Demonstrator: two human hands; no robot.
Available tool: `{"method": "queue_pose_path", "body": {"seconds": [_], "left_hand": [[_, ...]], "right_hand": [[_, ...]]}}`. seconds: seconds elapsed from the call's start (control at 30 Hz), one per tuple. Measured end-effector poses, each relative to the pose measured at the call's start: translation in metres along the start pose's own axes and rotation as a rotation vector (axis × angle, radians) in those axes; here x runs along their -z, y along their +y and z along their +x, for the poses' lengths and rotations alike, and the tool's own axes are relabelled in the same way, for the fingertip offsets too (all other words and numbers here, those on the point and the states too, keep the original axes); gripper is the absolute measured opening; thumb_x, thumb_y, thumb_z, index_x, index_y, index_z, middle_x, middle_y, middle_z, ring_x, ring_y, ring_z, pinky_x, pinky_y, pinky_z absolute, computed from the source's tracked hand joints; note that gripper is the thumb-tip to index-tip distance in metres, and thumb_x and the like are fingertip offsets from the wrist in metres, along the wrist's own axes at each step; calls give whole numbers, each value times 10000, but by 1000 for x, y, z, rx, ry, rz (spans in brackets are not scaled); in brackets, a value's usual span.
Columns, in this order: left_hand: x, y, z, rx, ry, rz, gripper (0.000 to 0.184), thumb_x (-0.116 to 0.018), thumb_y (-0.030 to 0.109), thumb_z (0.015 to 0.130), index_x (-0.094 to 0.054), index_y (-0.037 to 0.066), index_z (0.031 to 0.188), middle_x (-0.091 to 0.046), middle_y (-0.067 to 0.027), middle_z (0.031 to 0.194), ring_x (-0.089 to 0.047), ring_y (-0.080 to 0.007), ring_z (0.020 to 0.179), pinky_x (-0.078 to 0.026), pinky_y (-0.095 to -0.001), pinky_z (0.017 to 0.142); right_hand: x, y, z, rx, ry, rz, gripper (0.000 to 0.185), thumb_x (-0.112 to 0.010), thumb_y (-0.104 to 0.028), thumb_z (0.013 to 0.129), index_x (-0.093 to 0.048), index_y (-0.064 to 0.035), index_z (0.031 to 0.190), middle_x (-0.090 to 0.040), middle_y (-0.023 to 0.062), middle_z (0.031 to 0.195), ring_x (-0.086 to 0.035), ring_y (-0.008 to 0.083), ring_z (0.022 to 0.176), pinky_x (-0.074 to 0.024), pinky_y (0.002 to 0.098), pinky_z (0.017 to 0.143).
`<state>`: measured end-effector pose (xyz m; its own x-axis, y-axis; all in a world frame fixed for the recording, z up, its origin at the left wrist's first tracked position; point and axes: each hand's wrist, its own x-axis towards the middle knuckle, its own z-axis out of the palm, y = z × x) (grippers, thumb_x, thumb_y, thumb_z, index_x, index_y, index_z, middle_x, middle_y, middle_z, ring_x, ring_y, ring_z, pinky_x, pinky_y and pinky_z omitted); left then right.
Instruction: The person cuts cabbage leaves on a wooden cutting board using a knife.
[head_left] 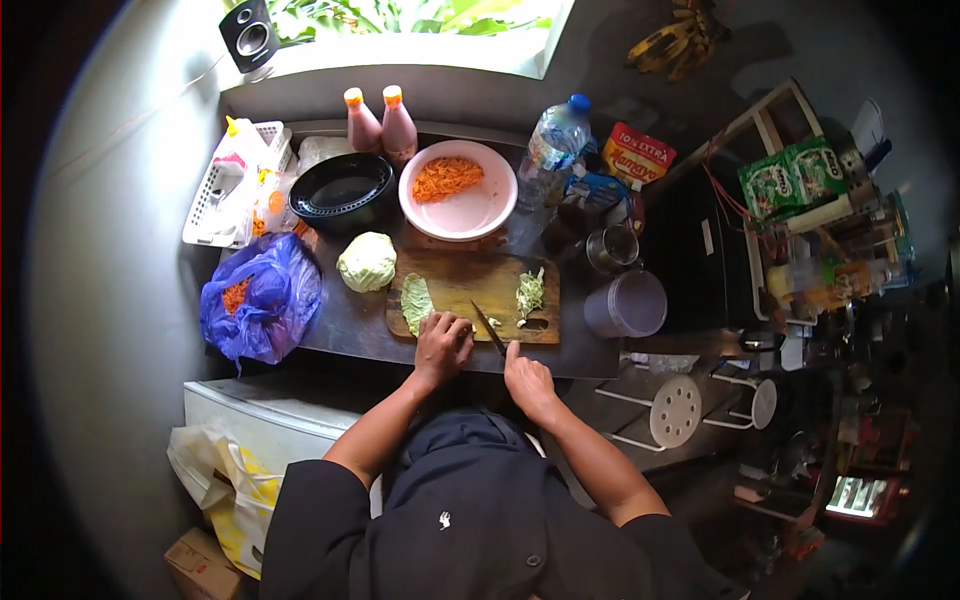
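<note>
My right hand (530, 380) is closed round the knife (488, 325), index extended toward the blade. My left hand (443, 345) is curled at the cutting board (455, 285), left of the blade; can't tell if its fingers pinch anything. Cabbage leaf (415, 300): just beyond left knuckles, contact unclear. Shreds (530, 292): right of the blade.

Daylight comes through a window (420, 22) behind the table (348, 322) and brightens the pale wall (110, 260), while white stools (676, 424) stand in the dim right side.
</note>
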<state>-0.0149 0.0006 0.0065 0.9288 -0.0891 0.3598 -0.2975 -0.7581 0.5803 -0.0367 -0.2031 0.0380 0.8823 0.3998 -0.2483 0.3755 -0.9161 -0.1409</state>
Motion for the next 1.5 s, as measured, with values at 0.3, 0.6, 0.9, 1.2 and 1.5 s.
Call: {"method": "queue_pose_path", "body": {"seconds": [0.3,0.6,0.9,1.2,1.5], "left_hand": [[4,0,3,-21,-8,14,155,-715,175,806,-649,115,933,-594,-67,944,-541,-291,975,-409,-414,877],[6,-7,1,-102,-58,32,168,-705,204,844,-652,125,983,-604,-57,993,-550,-276,1022,-414,-402,901],[13,-14,-8,-236,-75,92,267,-707,199,849,-668,130,1104,-618,-40,1051,-563,-252,1072,-410,-383,933],[43,-27,16,-515,-373,271,483,-598,229,895,-555,166,1372,-572,-51,1249,-497,-251,1238,-370,-390,1010],[11,-33,17,-465,-303,305,590,-630,290,882,-491,221,1451,-546,-29,1278,-488,-251,1191,-357,-394,1004]], "right_hand": [[14,52,23,-45,-19,-64,401,-510,-57,907,-428,105,1265,-711,217,767,-727,362,715,-597,451,628],[38,58,41,-70,36,40,208,-525,-131,931,-493,22,1069,-704,253,821,-707,421,767,-575,513,682],[44,79,19,-48,126,292,273,-562,-361,975,-573,-104,1065,-678,222,884,-660,456,873,-518,554,742],[46,69,21,-216,127,211,298,-587,-385,954,-594,-98,1033,-682,220,939,-662,463,877,-520,564,750],[29,3,20,-306,81,479,298,-530,-313,976,-492,-39,1088,-670,300,858,-646,508,847,-498,602,773]]}}
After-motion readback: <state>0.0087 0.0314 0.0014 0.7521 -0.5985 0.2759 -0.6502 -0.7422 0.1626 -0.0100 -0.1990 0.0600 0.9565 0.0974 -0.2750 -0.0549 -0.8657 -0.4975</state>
